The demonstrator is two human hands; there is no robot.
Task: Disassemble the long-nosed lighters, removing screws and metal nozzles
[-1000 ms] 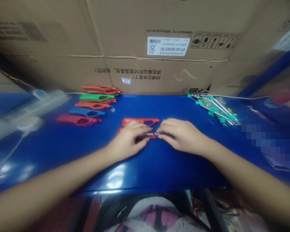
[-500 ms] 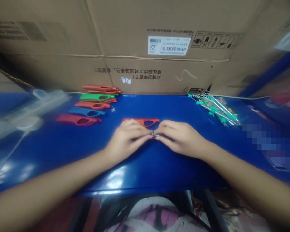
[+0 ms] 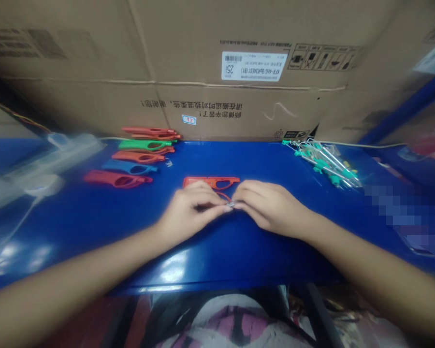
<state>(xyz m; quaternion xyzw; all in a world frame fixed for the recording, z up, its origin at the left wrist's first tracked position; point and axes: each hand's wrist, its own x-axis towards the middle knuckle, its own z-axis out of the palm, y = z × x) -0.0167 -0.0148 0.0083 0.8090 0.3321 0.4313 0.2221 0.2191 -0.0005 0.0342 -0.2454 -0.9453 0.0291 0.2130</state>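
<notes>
My left hand (image 3: 197, 208) and my right hand (image 3: 268, 205) meet over the middle of the table. Their thumbs and forefingers pinch a small silvery metal piece (image 3: 230, 205), mostly covered by the fingertips, so its exact kind is unclear. Just beyond the fingers lies an orange plastic lighter-handle shell (image 3: 210, 181) with an oval opening, partly hidden by my left hand. A second orange curved part (image 3: 224, 195) shows between the hands; how it is held, if at all, cannot be made out.
Red, blue, orange and green handle shells (image 3: 132, 167) lie in a row at left, with tiny metal bits (image 3: 168, 163) beside them. Silver rods with green parts (image 3: 322, 163) are heaped at right. A cardboard box (image 3: 188, 53) walls the back; a white cabled device (image 3: 45, 185) sits left.
The fingertips and the small metal piece have dropped slightly towards me. More of the second orange part now shows between the hands.
</notes>
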